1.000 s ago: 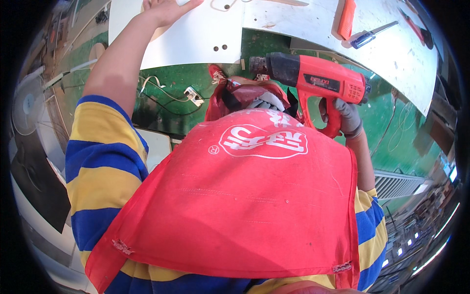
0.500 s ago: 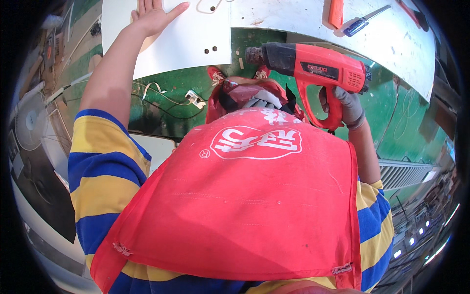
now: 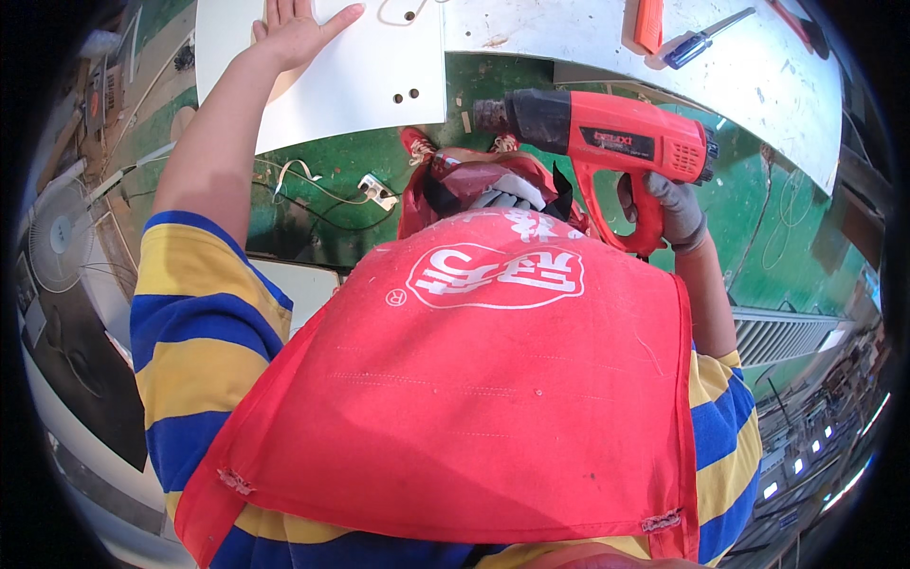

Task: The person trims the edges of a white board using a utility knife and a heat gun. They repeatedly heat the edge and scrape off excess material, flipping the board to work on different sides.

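Note:
A red and black heat gun [image 3: 616, 133] is in my right hand [image 3: 675, 211], which wears a grey glove and wraps round the handle. Its dark nozzle points left, in front of the table's near edge. My bare left hand [image 3: 292, 36] lies on a white panel [image 3: 341, 90] at the upper left, thumb stretched out and fingers apart; the fingertips run out of the picture at the top. Several dark round holes show in the panel near its right side.
On the white worktable [image 3: 559, 28] lie a blue-handled screwdriver [image 3: 697, 47] and an orange-red tool [image 3: 650, 24]. A power strip [image 3: 377, 192] with cables rests on the green floor [image 3: 327, 213]. At the far left stands a fan [image 3: 59, 232].
The heat gun has dipped slightly toward me, its nozzle a little lower. My left hand keeps its place on the panel.

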A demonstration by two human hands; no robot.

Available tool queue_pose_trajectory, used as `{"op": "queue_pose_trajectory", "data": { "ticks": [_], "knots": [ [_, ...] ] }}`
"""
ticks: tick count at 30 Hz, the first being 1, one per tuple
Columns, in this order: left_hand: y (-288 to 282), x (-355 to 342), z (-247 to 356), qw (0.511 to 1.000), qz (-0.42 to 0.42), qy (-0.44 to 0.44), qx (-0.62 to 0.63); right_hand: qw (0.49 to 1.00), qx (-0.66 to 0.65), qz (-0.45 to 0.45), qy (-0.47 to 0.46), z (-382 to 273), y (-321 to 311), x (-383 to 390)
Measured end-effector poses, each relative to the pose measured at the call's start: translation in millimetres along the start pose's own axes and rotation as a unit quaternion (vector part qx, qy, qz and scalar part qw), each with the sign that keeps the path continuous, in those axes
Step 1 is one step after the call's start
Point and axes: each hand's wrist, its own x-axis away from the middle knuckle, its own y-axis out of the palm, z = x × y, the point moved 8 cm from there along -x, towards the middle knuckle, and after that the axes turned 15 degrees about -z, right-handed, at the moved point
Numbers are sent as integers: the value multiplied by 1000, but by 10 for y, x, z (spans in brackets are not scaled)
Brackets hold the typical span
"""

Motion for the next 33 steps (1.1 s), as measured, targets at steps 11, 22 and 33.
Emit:
{"op": "queue_pose_trajectory", "data": {
  "ticks": [11, 22, 33],
  "knots": [
    [17, -64, -80, 1000, 7, 2, 1, 1000, 4, -2, 2, 11, 46, -55],
    [139, -336, -189, 993, 117, 6, -21, 998, -8, 21, -52, 68, -52, 60],
    [-362, -340, 283, 902, 362, 175, 155, 836, 218, 436, -252, -1079, -879, 987]
  ]
}}
